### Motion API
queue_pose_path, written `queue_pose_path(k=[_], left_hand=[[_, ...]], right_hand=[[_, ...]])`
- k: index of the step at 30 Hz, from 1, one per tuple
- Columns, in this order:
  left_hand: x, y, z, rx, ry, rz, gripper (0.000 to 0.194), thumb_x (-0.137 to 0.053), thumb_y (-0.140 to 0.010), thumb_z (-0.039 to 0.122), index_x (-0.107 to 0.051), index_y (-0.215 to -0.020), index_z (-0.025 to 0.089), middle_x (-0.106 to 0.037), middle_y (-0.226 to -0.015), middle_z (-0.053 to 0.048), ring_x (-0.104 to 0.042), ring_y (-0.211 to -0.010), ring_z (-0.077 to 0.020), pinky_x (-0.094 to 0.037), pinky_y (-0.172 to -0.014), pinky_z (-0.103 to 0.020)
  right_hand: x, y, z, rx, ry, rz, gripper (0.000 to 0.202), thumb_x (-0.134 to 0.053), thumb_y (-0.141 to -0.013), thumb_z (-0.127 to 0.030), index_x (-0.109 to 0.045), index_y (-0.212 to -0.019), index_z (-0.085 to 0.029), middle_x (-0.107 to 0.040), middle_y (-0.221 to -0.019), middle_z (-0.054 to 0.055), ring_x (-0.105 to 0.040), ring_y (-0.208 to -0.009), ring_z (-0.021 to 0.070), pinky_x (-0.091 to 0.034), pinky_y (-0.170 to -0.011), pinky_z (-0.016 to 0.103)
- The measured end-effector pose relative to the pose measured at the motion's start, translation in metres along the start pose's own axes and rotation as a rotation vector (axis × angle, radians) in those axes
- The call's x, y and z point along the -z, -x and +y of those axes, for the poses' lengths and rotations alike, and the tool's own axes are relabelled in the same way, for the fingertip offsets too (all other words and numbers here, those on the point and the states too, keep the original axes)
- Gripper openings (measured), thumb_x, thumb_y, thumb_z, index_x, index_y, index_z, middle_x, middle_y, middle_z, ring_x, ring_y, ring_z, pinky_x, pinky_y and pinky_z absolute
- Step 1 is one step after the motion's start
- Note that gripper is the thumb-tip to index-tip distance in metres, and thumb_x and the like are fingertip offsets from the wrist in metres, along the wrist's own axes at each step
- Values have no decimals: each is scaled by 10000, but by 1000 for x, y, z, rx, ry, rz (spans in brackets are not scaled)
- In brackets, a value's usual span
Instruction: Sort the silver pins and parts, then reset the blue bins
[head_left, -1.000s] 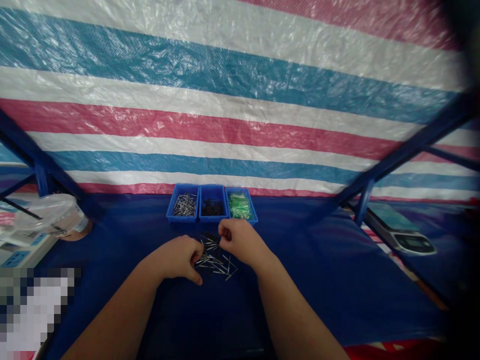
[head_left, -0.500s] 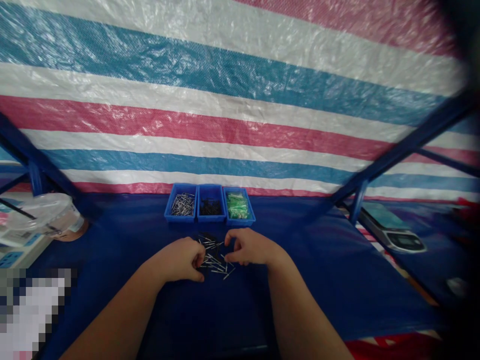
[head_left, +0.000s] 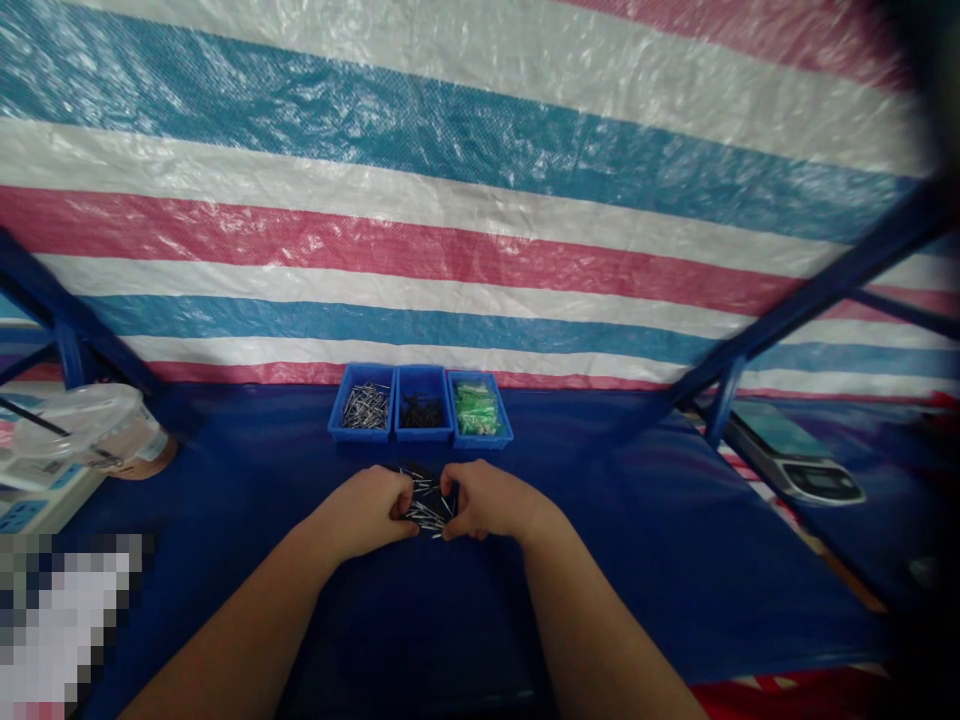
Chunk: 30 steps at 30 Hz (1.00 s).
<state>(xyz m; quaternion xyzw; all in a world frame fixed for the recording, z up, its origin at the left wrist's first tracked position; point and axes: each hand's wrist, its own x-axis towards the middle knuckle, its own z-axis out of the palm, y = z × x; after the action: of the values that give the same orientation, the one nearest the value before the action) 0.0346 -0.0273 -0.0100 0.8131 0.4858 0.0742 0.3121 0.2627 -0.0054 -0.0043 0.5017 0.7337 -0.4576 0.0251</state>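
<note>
A small heap of silver pins and dark pieces (head_left: 426, 505) lies on the blue table between my hands. My left hand (head_left: 379, 508) rests at the heap's left edge, fingers curled with a gap between thumb and forefinger. At the right edge, my right hand (head_left: 484, 503) has its thumb and forefinger bent apart around the pieces. Neither hand visibly grips a piece. Behind the heap stand three blue bins in a row: one with silver pins (head_left: 366, 405), one with dark pieces (head_left: 421, 410), one with green packets (head_left: 477, 408).
On the left stands a clear tub (head_left: 124, 430) beside a white device (head_left: 45, 500). A scale (head_left: 814, 475) sits at the right beyond a blue metal frame (head_left: 780, 310). A striped sheet (head_left: 450, 250) hangs behind the blue table (head_left: 637, 560).
Both hands have come closer in around the heap. The loose pins at its front right are now gathered tighter, and my right hand has moved slightly left and down.
</note>
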Motion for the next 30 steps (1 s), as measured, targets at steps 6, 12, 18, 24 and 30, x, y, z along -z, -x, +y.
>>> queue_pose_path(k=[6,12,18,24,30], left_hand=[[-1,-5,1,14,-8,104,68,-640,-782,254,-598,-761,206,-667,-715,11,-589,-636,-147,-322,-564,-252],[-3,-10,-3,42,17,156,46,-634,-803,252,-611,-806,212,-660,-693,21,-585,-634,-145,-326,-566,-252],[-5,-14,-6,36,39,181,56,-644,-814,250,-612,-842,213,-645,-682,27,-577,-627,-141,-318,-567,-251],[-6,-15,-5,15,58,204,68,-628,-845,256,-620,-897,212,-620,-672,23,-567,-629,-144,-315,-572,-252],[-3,-15,-2,-42,18,220,121,-573,-890,270,-653,-835,197,-614,-739,-9,-554,-674,-152,-349,-615,-266]], right_hand=[[-4,-7,-7,107,67,204,174,-744,-717,-177,-666,-872,-188,-704,-728,10,-642,-581,130,-412,-522,202],[-7,-17,-5,183,185,370,145,-672,-722,-119,-695,-848,-187,-721,-775,24,-657,-700,143,-427,-617,212],[-6,-17,-11,139,242,369,151,-676,-709,-134,-723,-839,-196,-733,-789,31,-660,-715,156,-428,-627,220],[-2,-13,-17,158,304,399,133,-652,-723,-154,-742,-810,-199,-735,-792,42,-658,-719,162,-416,-622,225],[-1,-14,-11,209,271,411,145,-655,-710,-132,-739,-813,-190,-729,-778,41,-649,-701,157,-413,-620,222]])
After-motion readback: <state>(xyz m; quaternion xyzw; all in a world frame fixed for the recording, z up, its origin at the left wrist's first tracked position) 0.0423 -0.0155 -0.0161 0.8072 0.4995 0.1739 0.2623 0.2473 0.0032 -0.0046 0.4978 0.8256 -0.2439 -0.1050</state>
